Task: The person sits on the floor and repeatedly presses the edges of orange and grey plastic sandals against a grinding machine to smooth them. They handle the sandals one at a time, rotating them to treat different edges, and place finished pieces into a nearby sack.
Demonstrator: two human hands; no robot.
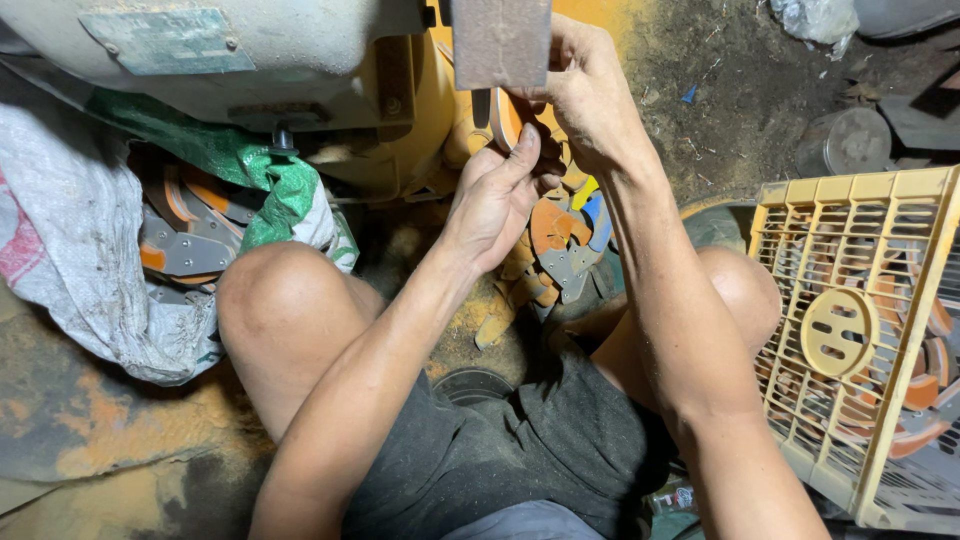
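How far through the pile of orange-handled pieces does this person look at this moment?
Done, apparently: the yellow crate at right holds several orange pieces. In hand: both the left hand and right hand press one orange piece at the sanding belt. Left: a heap between the knees, more in the sack.

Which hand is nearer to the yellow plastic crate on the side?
The right hand is nearer. It is up at the sanding belt, across from the yellow plastic crate. The left hand is beside it, further from the crate, and both hands hold the same orange piece.
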